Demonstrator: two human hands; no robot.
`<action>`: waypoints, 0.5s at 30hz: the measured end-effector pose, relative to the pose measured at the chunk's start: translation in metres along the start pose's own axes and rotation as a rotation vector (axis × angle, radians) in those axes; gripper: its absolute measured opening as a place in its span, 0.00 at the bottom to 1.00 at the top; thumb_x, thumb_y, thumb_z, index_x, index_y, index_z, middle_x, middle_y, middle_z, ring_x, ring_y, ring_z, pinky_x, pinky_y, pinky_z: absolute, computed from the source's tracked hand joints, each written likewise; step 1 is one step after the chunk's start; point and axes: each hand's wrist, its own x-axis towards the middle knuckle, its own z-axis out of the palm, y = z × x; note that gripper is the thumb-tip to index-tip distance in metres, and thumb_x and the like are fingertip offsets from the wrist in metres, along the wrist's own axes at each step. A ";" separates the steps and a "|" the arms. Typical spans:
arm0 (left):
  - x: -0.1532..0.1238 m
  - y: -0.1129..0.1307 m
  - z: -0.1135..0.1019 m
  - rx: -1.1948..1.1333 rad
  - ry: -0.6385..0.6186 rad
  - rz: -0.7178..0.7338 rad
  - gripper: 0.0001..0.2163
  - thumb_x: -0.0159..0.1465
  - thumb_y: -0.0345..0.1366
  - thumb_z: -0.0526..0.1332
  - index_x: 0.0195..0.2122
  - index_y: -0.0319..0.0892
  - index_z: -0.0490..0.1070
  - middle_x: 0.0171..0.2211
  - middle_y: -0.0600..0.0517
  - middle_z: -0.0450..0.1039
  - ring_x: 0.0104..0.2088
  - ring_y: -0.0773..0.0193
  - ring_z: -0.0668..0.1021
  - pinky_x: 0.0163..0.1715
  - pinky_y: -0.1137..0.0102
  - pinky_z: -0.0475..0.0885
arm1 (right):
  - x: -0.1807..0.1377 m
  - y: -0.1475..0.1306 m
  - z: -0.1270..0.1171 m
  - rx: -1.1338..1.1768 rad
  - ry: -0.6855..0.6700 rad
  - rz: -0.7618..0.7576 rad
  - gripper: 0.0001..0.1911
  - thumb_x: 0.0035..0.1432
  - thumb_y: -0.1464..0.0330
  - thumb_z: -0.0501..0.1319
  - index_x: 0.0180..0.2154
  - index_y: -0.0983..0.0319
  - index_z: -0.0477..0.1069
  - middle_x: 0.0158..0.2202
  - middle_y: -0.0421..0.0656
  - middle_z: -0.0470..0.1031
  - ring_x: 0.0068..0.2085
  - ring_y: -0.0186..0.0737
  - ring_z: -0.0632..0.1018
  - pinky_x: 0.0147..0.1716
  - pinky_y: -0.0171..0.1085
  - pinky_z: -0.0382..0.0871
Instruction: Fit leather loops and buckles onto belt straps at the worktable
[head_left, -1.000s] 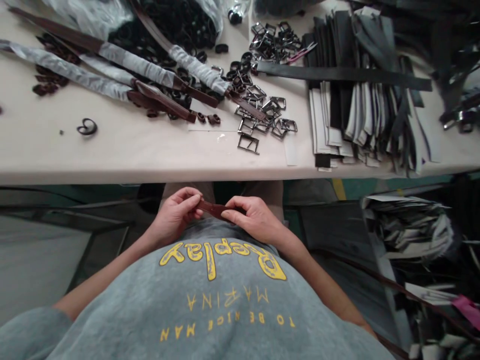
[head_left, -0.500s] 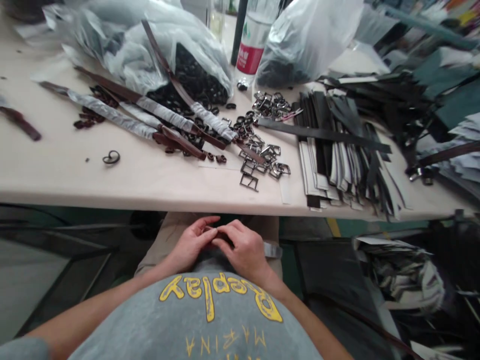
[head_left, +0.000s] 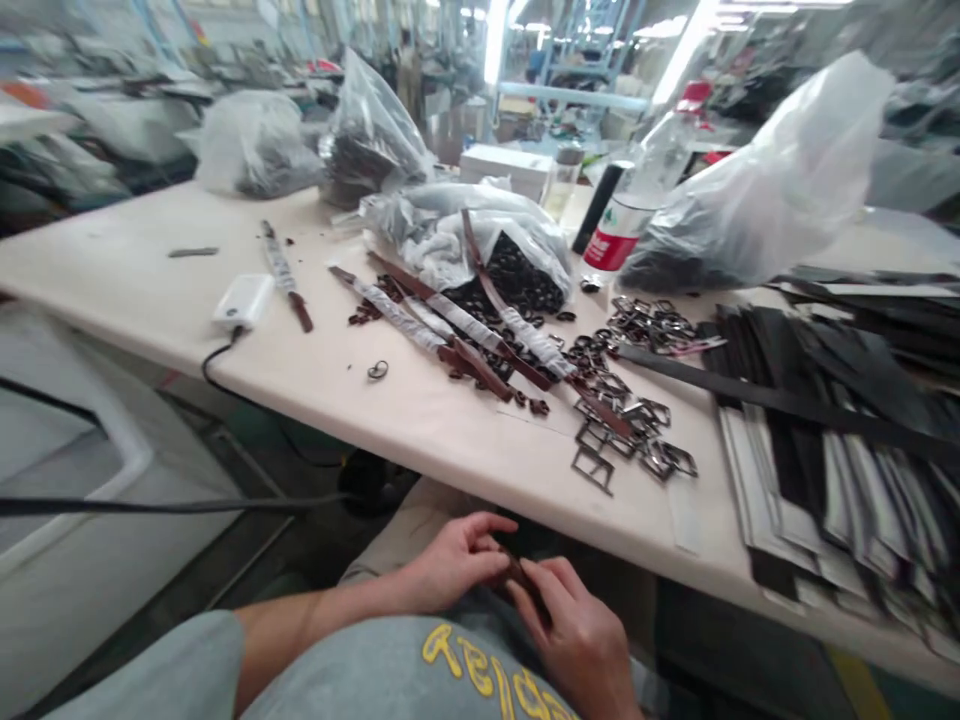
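My left hand (head_left: 455, 560) and my right hand (head_left: 581, 635) meet in my lap, just under the table's front edge. Together they pinch a dark brown leather strap (head_left: 519, 577) whose short visible part shows between the fingertips. Both hands are closed on it. Straight ahead on the table (head_left: 337, 400) lie a heap of metal buckles (head_left: 626, 420) and several brown belts with wrapped ends (head_left: 450, 335).
Black and white belt strips (head_left: 832, 450) are stacked at the right. Plastic bags of dark loops (head_left: 510, 265), a water bottle (head_left: 634, 215) and a white charger with a cable (head_left: 241, 300) stand further back. A small dark loop (head_left: 377, 371) lies alone near the front.
The view has swung up and to the left, so the far table and workshop now show. My hands stay together in my lap on the strap, now low in the picture.
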 end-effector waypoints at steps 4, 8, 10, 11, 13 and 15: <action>-0.001 0.001 -0.010 -0.042 -0.008 0.002 0.21 0.49 0.36 0.72 0.44 0.38 0.76 0.20 0.59 0.70 0.22 0.70 0.70 0.28 0.72 0.64 | -0.001 0.011 0.007 0.066 -0.046 -0.070 0.12 0.69 0.63 0.56 0.44 0.59 0.76 0.32 0.44 0.78 0.25 0.37 0.81 0.24 0.32 0.72; -0.012 0.008 -0.015 -0.026 -0.076 0.002 0.19 0.49 0.36 0.72 0.43 0.38 0.77 0.23 0.58 0.72 0.24 0.71 0.72 0.31 0.73 0.64 | 0.002 0.010 0.008 0.170 -0.050 -0.115 0.10 0.69 0.64 0.57 0.42 0.58 0.76 0.31 0.42 0.77 0.28 0.35 0.81 0.29 0.29 0.74; -0.017 0.013 -0.019 0.040 -0.117 0.019 0.16 0.51 0.35 0.71 0.41 0.38 0.78 0.26 0.55 0.76 0.27 0.70 0.74 0.33 0.73 0.66 | 0.003 0.006 0.007 0.186 -0.056 -0.113 0.11 0.69 0.64 0.56 0.40 0.59 0.75 0.31 0.42 0.77 0.28 0.34 0.81 0.29 0.28 0.73; -0.018 0.015 -0.021 0.086 -0.141 0.031 0.15 0.52 0.35 0.71 0.40 0.38 0.78 0.29 0.54 0.78 0.29 0.68 0.76 0.35 0.72 0.68 | 0.003 0.003 0.006 0.181 -0.048 -0.113 0.12 0.70 0.64 0.54 0.39 0.59 0.75 0.30 0.42 0.76 0.27 0.34 0.80 0.28 0.28 0.73; -0.021 0.018 -0.026 0.230 -0.186 0.083 0.13 0.54 0.35 0.69 0.40 0.39 0.79 0.34 0.51 0.82 0.33 0.65 0.79 0.38 0.70 0.71 | 0.003 -0.001 0.005 0.151 -0.037 -0.117 0.15 0.71 0.64 0.52 0.37 0.59 0.75 0.29 0.42 0.76 0.26 0.34 0.79 0.27 0.28 0.71; -0.021 0.022 -0.030 0.478 -0.209 0.196 0.11 0.57 0.35 0.66 0.42 0.41 0.80 0.37 0.49 0.83 0.37 0.61 0.81 0.41 0.69 0.73 | 0.003 -0.003 0.004 0.107 -0.040 -0.141 0.15 0.71 0.65 0.51 0.37 0.59 0.75 0.29 0.42 0.75 0.25 0.33 0.79 0.25 0.28 0.69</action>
